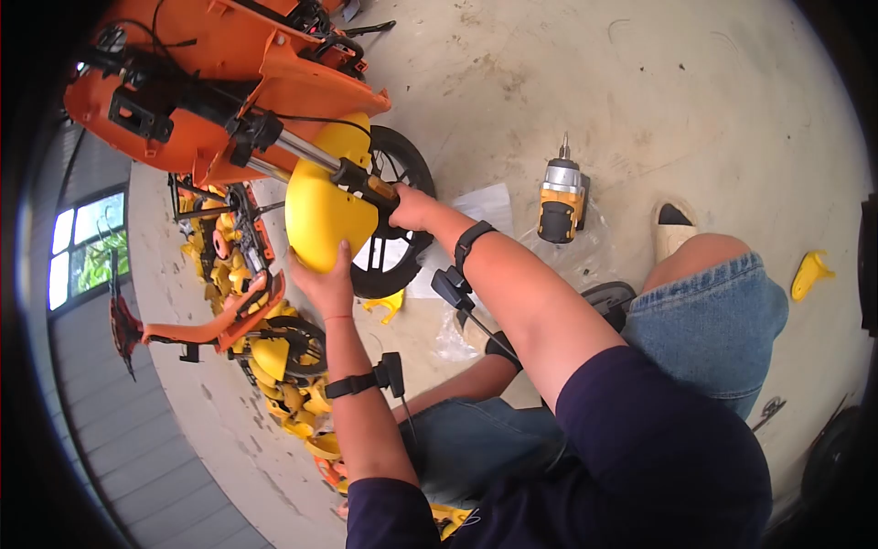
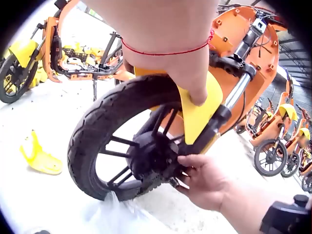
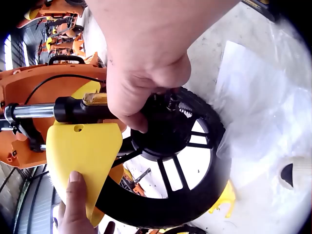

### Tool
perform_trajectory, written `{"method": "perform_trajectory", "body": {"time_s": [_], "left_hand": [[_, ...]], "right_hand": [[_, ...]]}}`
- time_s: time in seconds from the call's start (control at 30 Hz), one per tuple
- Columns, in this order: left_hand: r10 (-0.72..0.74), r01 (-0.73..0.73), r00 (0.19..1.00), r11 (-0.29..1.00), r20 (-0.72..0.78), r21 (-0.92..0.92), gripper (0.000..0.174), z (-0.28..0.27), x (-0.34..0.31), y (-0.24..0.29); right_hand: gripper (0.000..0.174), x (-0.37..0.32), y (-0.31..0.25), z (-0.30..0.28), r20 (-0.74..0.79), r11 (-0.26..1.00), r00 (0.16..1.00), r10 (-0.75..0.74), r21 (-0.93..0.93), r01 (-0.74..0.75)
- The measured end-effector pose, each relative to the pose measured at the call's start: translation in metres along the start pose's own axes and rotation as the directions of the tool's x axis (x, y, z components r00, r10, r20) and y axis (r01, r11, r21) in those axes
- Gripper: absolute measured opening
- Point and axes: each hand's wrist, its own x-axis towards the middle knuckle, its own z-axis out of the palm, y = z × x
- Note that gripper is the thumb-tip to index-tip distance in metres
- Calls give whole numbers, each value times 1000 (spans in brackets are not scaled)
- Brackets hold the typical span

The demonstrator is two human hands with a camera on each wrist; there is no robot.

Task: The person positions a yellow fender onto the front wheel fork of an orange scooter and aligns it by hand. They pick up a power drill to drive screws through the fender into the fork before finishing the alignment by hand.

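A yellow front fender [image 1: 320,220] sits over the black front wheel [image 2: 82,146] of an orange scooter. My left hand [image 1: 322,285] grips the fender's edge, with the thumb on its outer face and the fingers partly hidden behind it. At the lower end of the front fork [image 3: 73,109], my right hand [image 1: 416,210] holds on beside the wheel hub [image 2: 148,153]. In the left wrist view, its thumb and fingers curl about the fork end near the axle. A screw hole shows in the fender beside the fork in the right wrist view.
A yellow and black cordless driver [image 1: 560,197] stands on the concrete floor, close to clear plastic [image 1: 590,247]. Loose yellow parts [image 1: 809,274] lie nearby. More orange scooters [image 2: 273,131] and a heap of yellow parts [image 1: 229,265] are farther off.
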Motion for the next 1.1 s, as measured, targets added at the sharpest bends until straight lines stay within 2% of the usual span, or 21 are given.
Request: {"method": "perform_trajectory", "body": {"time_s": [0.03,0.1,0.13,0.23,0.37,0.47,0.6,0.7,0.73,0.83,0.9,0.93,0.97,1.0,1.03,1.07,1.1], "left_hand": [[-6,17,995,992,95,-123,97,-10,8,-2],[3,-11,996,997,94,78,95,-20,11,-3],[8,-25,995,985,100,170,95,-20,12,-3],[4,-17,988,996,155,84,94,-22,18,-12],[21,-59,970,987,243,151,100,-27,28,-22],[56,-85,952,993,300,87,102,-28,35,-31],[73,-131,952,975,299,181,107,-28,33,-25],[68,-123,955,977,289,176,106,-30,31,-18],[72,-125,957,977,282,174,105,-30,31,-17],[67,-117,961,978,270,174,104,-31,30,-22],[73,-119,962,980,262,162,103,-29,31,-23],[77,-119,965,981,251,155,103,-29,30,-22],[77,-114,968,983,238,147,102,-30,30,-20],[62,-103,968,982,244,158,102,-31,30,-18],[43,-85,968,983,247,165,101,-32,30,-12],[17,-61,968,983,249,171,101,-32,29,-9],[35,-75,970,985,240,158,101,-31,27,-11]], "right_hand": [[77,1,-5,0,22,998,1000,6,55,-7],[78,-1,-8,-2,73,989,997,23,146,-34],[76,1,-8,-3,65,992,997,39,120,-47],[73,5,-5,-6,81,996,995,53,72,-59],[71,5,-2,-5,111,995,993,48,76,-56],[70,0,1,-2,85,992,996,21,118,-31],[70,-13,-1,-8,80,991,996,25,131,-35],[65,-26,18,-7,-109,945,993,37,327,1],[55,-11,50,12,-237,944,972,-15,316,91],[39,-44,73,-5,-124,996,990,59,74,-50],[27,-80,75,-27,49,959,993,-106,-259,115],[26,-82,84,-28,386,919,911,142,-392,23],[25,-88,86,-33,620,839,670,407,-544,-7],[23,-108,95,-37,709,780,466,530,-623,61],[23,-136,80,-51,710,712,189,679,-699,66],[22,-162,71,-56,560,561,-53,827,-828,4],[24,-179,125,-37,359,400,-260,896,-908,125]]}}
